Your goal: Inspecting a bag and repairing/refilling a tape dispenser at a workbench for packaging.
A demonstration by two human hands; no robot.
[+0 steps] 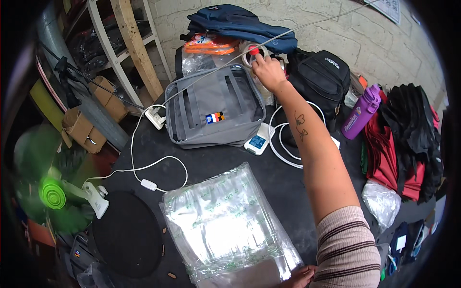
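My right arm stretches across the table, and my right hand (269, 71) is at the back. Its fingers are closed at what looks like a roll of tape (247, 56) with a red part (254, 50); the hand hides some of it. At the bottom edge, my left hand (301, 278) shows only partly beside my striped sleeve. Its fingers are bent at the lower right corner of a stack of clear plastic bags (225, 216) with green print. A grey zippered bag (216, 105) with a small coloured label lies below the right hand.
A black backpack (321, 74), a purple bottle (361, 111) and folded red and black fabric (384, 153) stand at the right. White cables (283, 144) and a white device (259, 140) lie mid-table. A running green fan (53, 193) and a black disc (127, 235) are at left.
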